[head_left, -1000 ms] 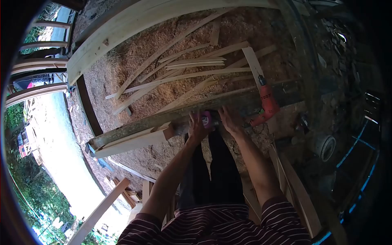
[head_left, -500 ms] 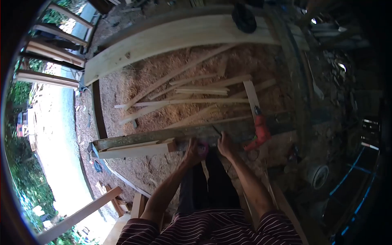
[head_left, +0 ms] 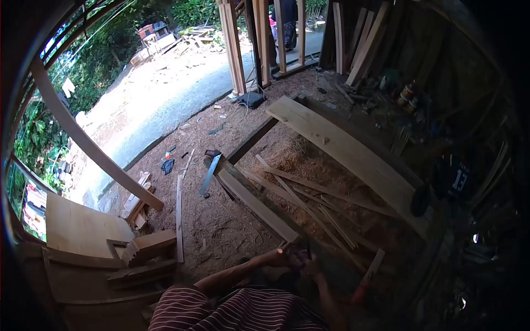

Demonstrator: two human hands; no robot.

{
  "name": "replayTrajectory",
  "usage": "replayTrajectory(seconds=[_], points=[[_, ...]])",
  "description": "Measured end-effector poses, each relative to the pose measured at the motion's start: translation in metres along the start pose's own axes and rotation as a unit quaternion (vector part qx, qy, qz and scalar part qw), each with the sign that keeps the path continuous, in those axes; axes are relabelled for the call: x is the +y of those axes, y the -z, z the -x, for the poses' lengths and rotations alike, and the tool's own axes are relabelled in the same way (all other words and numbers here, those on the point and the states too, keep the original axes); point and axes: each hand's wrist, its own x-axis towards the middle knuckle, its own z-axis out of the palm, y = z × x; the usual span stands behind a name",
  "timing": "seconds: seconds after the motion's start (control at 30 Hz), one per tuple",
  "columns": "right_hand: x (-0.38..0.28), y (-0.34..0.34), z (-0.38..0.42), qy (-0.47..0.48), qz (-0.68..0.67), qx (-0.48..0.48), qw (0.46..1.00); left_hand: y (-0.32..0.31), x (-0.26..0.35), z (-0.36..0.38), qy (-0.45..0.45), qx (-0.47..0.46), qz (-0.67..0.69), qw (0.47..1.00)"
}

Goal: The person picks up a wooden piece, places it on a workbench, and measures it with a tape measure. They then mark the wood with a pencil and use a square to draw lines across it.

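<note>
Close together near the end of a pale wooden piece [head_left: 256, 207], my two hands meet at the bench beam. My left hand [head_left: 282, 256] is closed around a small pinkish-purple object [head_left: 301, 255], whose kind is too dim to make out. My right hand [head_left: 312, 267] is closed beside that object; shade hides what its fingers hold. A red power drill [head_left: 360, 292] lies to the right of my right hand, half lost in shadow, near a short pale wood strip [head_left: 374, 265].
A wide plank [head_left: 342, 151] with a dark object [head_left: 420, 199] on it spans the far side. Thin wood strips [head_left: 309, 201] lie on shavings between the beams. A blue-grey flat strip [head_left: 210, 175] leans at the beam's end. Boards [head_left: 88, 226] stand left; a person [head_left: 288, 25] is outside.
My view has swung left toward the opening. My hands have come together; the thin dark stick seen in my right hand no longer shows. The drill has not visibly moved on the bench.
</note>
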Motion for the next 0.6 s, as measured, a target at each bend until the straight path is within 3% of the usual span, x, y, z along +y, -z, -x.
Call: replayTrajectory(seconds=[0.03, 0.07, 0.1, 0.17, 0.3, 0.37, 0.43, 0.5, 0.53, 0.6], points=[[0.002, -0.009, -0.009, -0.004, -0.066, -0.009, 0.998, 0.018, -0.001, 0.007, -0.009, 0.006, -0.042, 0.999], [0.004, -0.017, -0.016, -0.005, -0.094, -0.014, 0.995, 0.033, -0.002, 0.014, 0.248, 0.0, 0.295, 0.923], [-0.002, -0.024, -0.023, -0.007, -0.123, -0.019, 0.992, 0.045, -0.002, 0.023, 0.45, -0.012, 0.585, 0.675], [-0.049, -0.041, -0.029, -0.143, -0.261, -0.016, 0.955, 0.066, 0.001, 0.043, 0.387, 0.03, 0.646, 0.657], [-0.115, -0.081, -0.044, -0.23, -0.177, -0.098, 0.952, 0.09, -0.017, 0.078, 0.397, 0.101, 0.624, 0.665], [-0.126, -0.106, -0.059, -0.141, 0.0, -0.154, 0.978, 0.098, -0.037, 0.103, 0.462, 0.061, 0.589, 0.66], [-0.127, -0.137, -0.073, -0.142, 0.063, -0.119, 0.981, 0.11, -0.05, 0.119, 0.462, 0.079, 0.602, 0.647], [-0.135, -0.165, -0.089, 0.106, 0.244, -0.009, 0.964, 0.134, -0.06, 0.131, 0.481, 0.096, 0.623, 0.61], [-0.151, -0.175, -0.096, 0.106, 0.243, -0.012, 0.964, 0.134, -0.069, 0.14, 0.485, 0.12, 0.631, 0.594], [-0.18, -0.191, -0.105, 0.049, 0.201, -0.114, 0.972, 0.147, -0.081, 0.159, 0.477, 0.137, 0.647, 0.579]])
